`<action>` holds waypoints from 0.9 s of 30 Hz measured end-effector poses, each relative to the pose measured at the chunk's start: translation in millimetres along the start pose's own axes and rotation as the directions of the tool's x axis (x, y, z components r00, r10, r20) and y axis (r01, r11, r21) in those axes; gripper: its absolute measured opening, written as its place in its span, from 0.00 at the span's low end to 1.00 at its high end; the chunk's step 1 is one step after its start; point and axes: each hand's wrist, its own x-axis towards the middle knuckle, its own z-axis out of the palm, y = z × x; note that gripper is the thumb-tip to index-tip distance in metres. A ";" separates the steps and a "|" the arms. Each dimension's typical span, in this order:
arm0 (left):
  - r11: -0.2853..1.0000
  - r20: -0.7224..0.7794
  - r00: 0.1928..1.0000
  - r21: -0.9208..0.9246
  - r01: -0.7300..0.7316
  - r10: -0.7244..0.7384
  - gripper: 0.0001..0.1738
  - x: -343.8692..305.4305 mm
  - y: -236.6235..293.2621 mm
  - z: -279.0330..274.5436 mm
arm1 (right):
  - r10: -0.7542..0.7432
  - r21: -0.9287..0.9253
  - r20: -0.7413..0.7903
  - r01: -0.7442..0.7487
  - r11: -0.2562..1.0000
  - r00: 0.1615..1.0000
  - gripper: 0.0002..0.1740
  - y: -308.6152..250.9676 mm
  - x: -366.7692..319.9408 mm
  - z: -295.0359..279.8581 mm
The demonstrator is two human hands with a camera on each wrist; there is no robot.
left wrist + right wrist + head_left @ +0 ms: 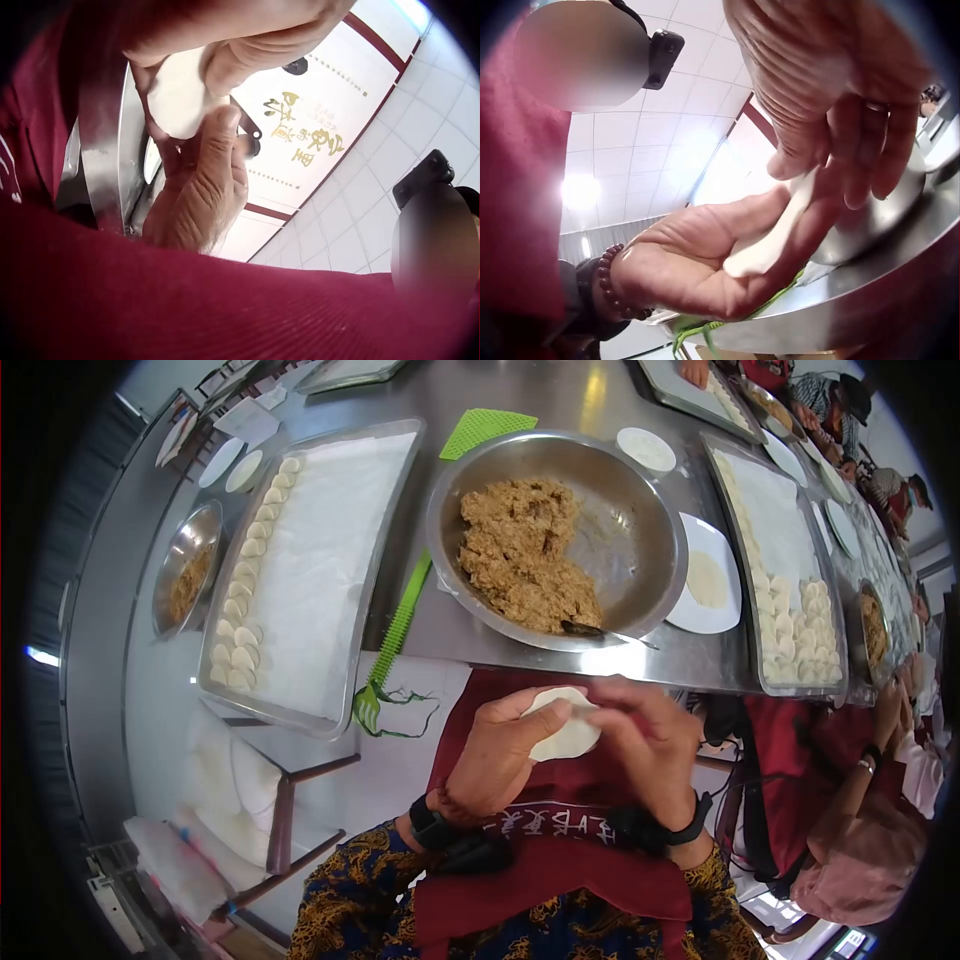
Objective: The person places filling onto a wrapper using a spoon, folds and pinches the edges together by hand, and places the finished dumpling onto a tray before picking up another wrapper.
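A round white dough wrapper (568,742) lies across the fingers of my left hand (490,755), whose thumb presses on its face. My right hand (652,732), blurred in the head view, pinches the wrapper's right edge. Seen from the right wrist, the wrapper (776,232) bends lengthwise in the left hand (682,262), with the right fingertips at its upper end. No filling shows on it. Just beyond my hands stands a wide steel bowl (640,550) of brown minced filling (525,540), a dark-tipped spoon (590,630) in it.
A tray (325,550) with a row of dumplings stands left, another tray (765,490) with dumplings right. A white plate (725,605) with wrappers sits beside the bowl. A green fork-ended stick (395,625) hangs over the table edge. Another person (850,820) sits close on the right.
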 end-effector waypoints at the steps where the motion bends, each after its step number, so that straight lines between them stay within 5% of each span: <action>1: 0.998 -0.013 1.000 -0.060 0.013 -0.013 0.24 -1.0 1.4 -0.1 | 0.069 -0.001 -0.068 -0.069 0.998 0.995 0.14 0.9 0.7 -5.7; 3: 0.992 -0.048 0.998 -0.117 0.043 -0.049 0.23 -11.6 9.5 -7.3 | 0.065 -0.052 -0.209 -0.078 0.996 0.976 0.16 3.7 4.3 -10.6; 5: 0.980 -0.062 0.998 -0.201 0.005 -0.018 0.22 -13.0 11.9 -10.8 | -0.252 -0.269 -0.237 0.186 0.945 0.938 0.17 4.4 22.7 -17.3; 6: 0.976 -0.103 0.995 -0.220 -0.006 -0.017 0.22 -10.4 14.6 -9.4 | -0.253 -0.271 -0.239 0.186 0.944 0.937 0.17 2.0 31.1 -17.7; 8: 0.969 -0.105 0.994 -0.247 -0.025 -0.001 0.23 -6.2 17.3 -10.2 | -0.326 -0.299 -0.100 0.284 0.911 0.940 0.15 -3.7 44.2 -16.2; 15: 0.982 -0.102 0.994 -0.183 -0.054 0.036 0.25 -5.9 42.9 -13.8 | -0.254 -0.278 0.003 0.245 0.929 0.967 0.08 2.0 65.0 -11.4; 17: 0.977 -0.110 0.993 -0.208 -0.054 0.032 0.26 -3.6 43.5 -14.2 | -0.395 -0.268 0.089 0.404 0.875 0.915 0.06 4.4 69.8 -27.1; 19: 0.969 -0.119 0.992 -0.239 -0.058 0.030 0.27 -0.8 43.7 -15.2 | -0.324 -0.209 0.034 0.324 0.923 0.946 0.08 3.8 68.0 -37.3; 21: 0.961 -0.114 0.993 -0.271 -0.058 0.028 0.28 1.0 42.6 -17.3 | -0.091 0.130 -0.091 0.103 0.986 0.992 0.09 -0.3 67.9 -44.9; 27: 0.946 -0.100 0.994 -0.317 -0.065 0.034 0.30 4.2 43.9 -14.3 | -0.007 0.116 -0.099 0.019 0.993 0.995 0.14 11.2 75.3 -27.6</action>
